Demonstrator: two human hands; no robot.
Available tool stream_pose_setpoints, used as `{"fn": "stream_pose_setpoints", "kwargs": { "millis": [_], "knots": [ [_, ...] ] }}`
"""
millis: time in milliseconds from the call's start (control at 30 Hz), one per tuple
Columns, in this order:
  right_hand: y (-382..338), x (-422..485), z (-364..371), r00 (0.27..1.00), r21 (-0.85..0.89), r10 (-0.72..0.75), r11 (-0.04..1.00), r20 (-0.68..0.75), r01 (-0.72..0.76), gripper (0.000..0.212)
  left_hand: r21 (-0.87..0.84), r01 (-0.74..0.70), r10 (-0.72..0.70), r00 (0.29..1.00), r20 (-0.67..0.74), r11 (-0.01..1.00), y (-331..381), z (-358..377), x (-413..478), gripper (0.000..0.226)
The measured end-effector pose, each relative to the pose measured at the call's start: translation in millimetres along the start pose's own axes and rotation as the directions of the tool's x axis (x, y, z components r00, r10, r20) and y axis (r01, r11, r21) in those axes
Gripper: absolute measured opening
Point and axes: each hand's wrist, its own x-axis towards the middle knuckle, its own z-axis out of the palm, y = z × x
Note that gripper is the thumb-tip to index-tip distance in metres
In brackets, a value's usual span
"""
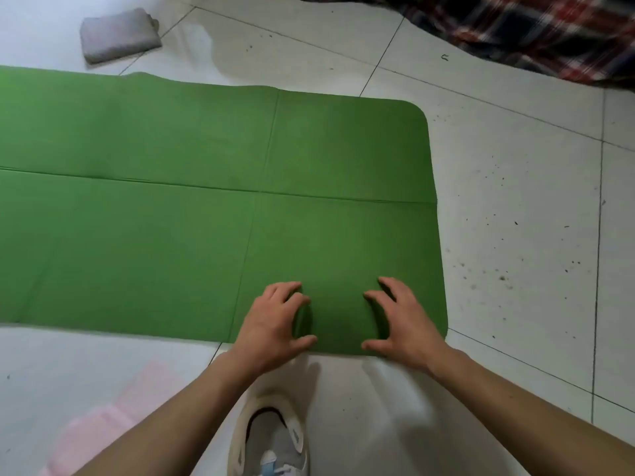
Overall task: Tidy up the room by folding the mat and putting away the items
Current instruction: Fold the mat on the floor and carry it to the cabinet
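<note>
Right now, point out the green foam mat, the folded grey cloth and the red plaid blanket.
green foam mat (171, 242), head view, bare middle panel.
folded grey cloth (118, 36), head view, its top face.
red plaid blanket (532, 32), head view, its draped middle.
</note>
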Motion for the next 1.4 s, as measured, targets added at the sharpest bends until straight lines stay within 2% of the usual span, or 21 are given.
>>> {"fn": "stream_pose_setpoints", "kwargs": {
  "millis": [133, 267, 433, 533, 633, 700, 800, 967, 1100, 1267, 1333, 1400],
  "knots": [
    [0.7, -2.2, 3.7, 0.996, -0.217, -0.035, 0.975, 0.083, 0.052, 0.115, 0.139, -0.038, 0.036, 0.999, 0.015, 0.990, -0.5, 4.9, -1.6, 0.086],
    [-0.3, -2.7, 4.0, 0.994, -0.307, -0.054, 0.948, 0.097, 0.081, 0.116, 0.243, -0.100, 0.096, 0.995, 0.027, 0.965, -6.6, 10.5, 0.2, 0.086],
    [-1.6, -3.1, 3.0, 0.978, -0.333, -0.112, 0.928, 0.178, 0.167, 0.104, 0.372, -0.251, 0.229, 0.968, 0.105, 0.894, -8.8, 16.7, -2.5, 0.062],
    [-0.9, -4.9, -7.8, 0.955, -0.265, -0.151, 0.939, 0.254, 0.219, 0.089, 0.350, -0.324, 0.346, 0.938, -0.001, 0.879, -11.9, 13.7, -7.7, 0.042],
    [1.2, -8.4, -19.8, 0.940, -0.194, -0.191, 0.948, 0.281, 0.251, 0.066, 0.328, -0.347, 0.401, 0.909, -0.113, 0.879, -11.4, 8.4, -10.7, 0.024],
    [1.0, -7.7, -29.1, 0.947, -0.177, -0.228, 0.946, 0.226, 0.270, 0.048, 0.322, -0.306, 0.388, 0.892, -0.233, 0.896, -10.1, 1.8, -7.1, 0.024],
    [-3.7, -4.0, -47.2, 0.963, -0.183, -0.261, 0.946, 0.063, 0.269, 0.029, 0.299, -0.209, 0.315, 0.874, -0.370, 0.931, -1.2, -16.2, 0.1, 0.028],
    [-23.6, -9.3, -86.6, 0.954, -0.220, -0.271, 0.946, -0.129, 0.239, 0.035, 0.224, -0.022, 0.115, 0.905, -0.409, 0.974, 20.9, -50.6, 0.2, 0.034],
    [-42.2, -15.2, -117.3, 0.942, -0.205, -0.242, 0.959, -0.231, 0.195, 0.036, 0.062, 0.050, -0.029, 0.952, -0.306, 0.997, 34.0, -89.4, 6.5, 0.029],
    [-61.8, -29.8, -144.8, 0.933, -0.189, -0.229, 0.965, -0.277, 0.180, 0.023, 0.029, 0.062, -0.048, 0.939, -0.341, 0.998, 52.9, -127.3, 3.9, 0.026],
    [-66.9, -29.3, -156.7, 0.912, -0.187, -0.253, 0.962, -0.323, 0.200, 0.019, 0.040, 0.026, -0.008, 0.915, -0.404, 0.999, 51.3, -139.5, 10.6, 0.028],
    [-68.2, -21.7, -164.5, 0.886, -0.192, -0.271, 0.958, -0.377, 0.212, 0.020, 0.092, -0.051, 0.090, 0.863, -0.496, 0.994, 44.1, -145.1, 24.5, 0.028]
  ]
}}
